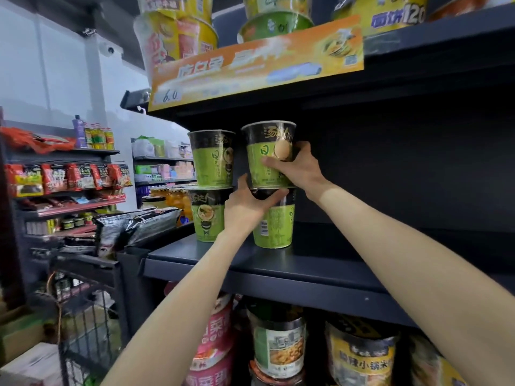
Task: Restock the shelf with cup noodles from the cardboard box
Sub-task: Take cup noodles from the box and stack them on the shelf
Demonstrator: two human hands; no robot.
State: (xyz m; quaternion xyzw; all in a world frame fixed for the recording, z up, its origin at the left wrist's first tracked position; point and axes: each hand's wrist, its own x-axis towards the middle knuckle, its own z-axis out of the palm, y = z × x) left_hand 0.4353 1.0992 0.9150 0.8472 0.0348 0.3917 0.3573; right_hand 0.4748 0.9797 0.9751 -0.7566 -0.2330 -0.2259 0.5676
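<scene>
Both hands: L hand (246, 207) grips lower cup (274, 218), R hand (299, 168) upper cup (267, 154).

Pale wall (55, 65), far snack racks (67, 190), wire cart (89, 316)

light: store glowing bright at left, dimming into the dark shelf (278, 263) recess at right | blur: orange banner (256, 62) and frame edges smearing softly | distortion: wide-angle lens bowing shelf lines outward
</scene>
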